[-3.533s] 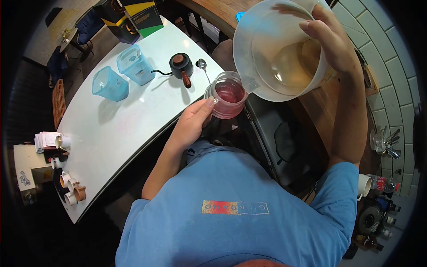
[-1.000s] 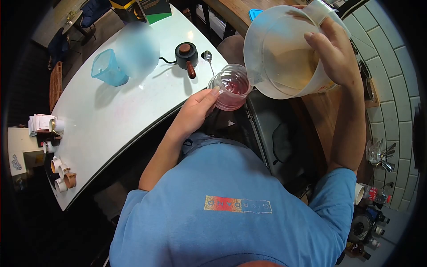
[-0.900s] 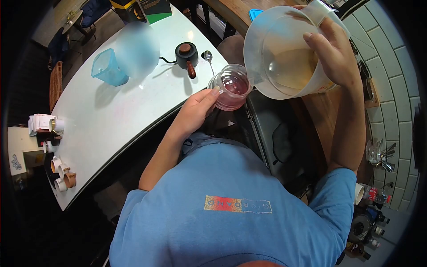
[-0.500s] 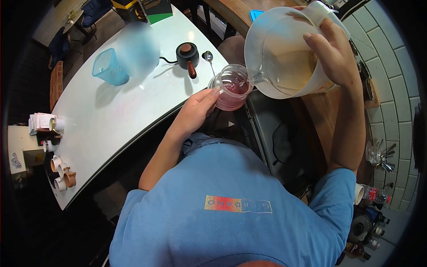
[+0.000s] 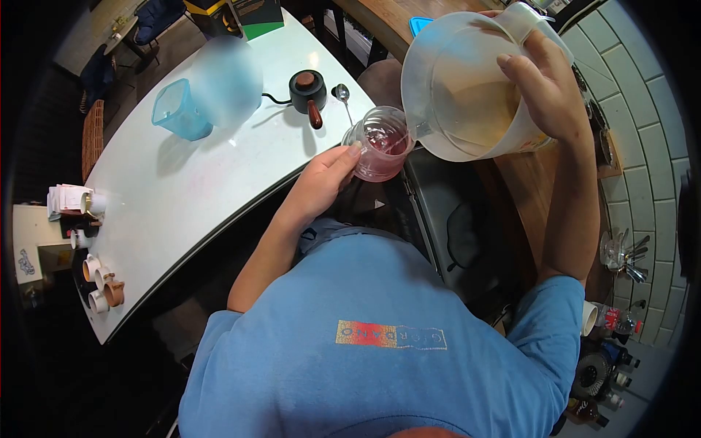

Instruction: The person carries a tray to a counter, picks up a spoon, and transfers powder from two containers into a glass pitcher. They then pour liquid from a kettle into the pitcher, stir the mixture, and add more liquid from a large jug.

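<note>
My left hand is closed around the side of a clear glass jar with pink-red liquid in it. The jar is held off the white counter's near edge, its mouth facing up toward me. My right hand grips the handle of a large translucent plastic pitcher. This pitcher is tilted, with its spout right by the jar's rim and some pale, cloudy liquid inside. A small black pot with a wooden handle and a metal spoon lie just beyond the jar.
On the white counter stand a light-blue plastic container and a blurred round patch. Several cups sit at its far left end. A wooden counter runs along the tiled wall at right, with bottles lower down.
The pitcher has tipped back very slightly, and the stream at its spout no longer shows clearly. My left hand and the jar have hardly moved.
</note>
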{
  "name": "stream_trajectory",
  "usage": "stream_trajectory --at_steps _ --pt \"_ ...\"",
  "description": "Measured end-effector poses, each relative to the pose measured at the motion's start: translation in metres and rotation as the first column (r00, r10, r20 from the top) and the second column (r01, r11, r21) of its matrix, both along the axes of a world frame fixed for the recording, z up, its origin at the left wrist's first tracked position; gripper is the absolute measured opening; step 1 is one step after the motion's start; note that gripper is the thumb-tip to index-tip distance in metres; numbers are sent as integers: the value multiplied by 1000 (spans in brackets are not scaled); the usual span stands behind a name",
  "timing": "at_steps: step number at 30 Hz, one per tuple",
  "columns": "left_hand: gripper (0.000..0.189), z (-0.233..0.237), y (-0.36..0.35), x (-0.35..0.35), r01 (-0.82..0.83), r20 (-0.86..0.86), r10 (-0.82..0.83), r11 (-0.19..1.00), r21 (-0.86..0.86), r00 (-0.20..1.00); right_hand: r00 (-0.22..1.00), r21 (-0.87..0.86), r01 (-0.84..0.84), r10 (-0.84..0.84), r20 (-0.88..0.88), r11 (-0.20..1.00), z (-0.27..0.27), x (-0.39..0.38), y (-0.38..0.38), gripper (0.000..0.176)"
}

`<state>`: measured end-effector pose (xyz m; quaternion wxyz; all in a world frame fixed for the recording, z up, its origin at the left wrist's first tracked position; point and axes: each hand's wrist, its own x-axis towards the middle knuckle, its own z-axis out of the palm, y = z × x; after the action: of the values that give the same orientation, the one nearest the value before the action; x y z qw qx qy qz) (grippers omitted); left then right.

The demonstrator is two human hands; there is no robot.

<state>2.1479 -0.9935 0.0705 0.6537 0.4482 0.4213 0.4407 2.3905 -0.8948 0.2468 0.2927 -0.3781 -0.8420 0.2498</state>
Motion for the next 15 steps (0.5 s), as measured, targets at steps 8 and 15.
stream_trajectory --at_steps 8,15 --pt "34 -2 1 1 3 2 -3 1000 -1 1000 995 41 100 -101 22 994 23 -22 -27 41" --pt "34 -4 1 0 11 -12 -11 1000 8 1000 981 50 158 -162 103 986 20 -19 -21 42"
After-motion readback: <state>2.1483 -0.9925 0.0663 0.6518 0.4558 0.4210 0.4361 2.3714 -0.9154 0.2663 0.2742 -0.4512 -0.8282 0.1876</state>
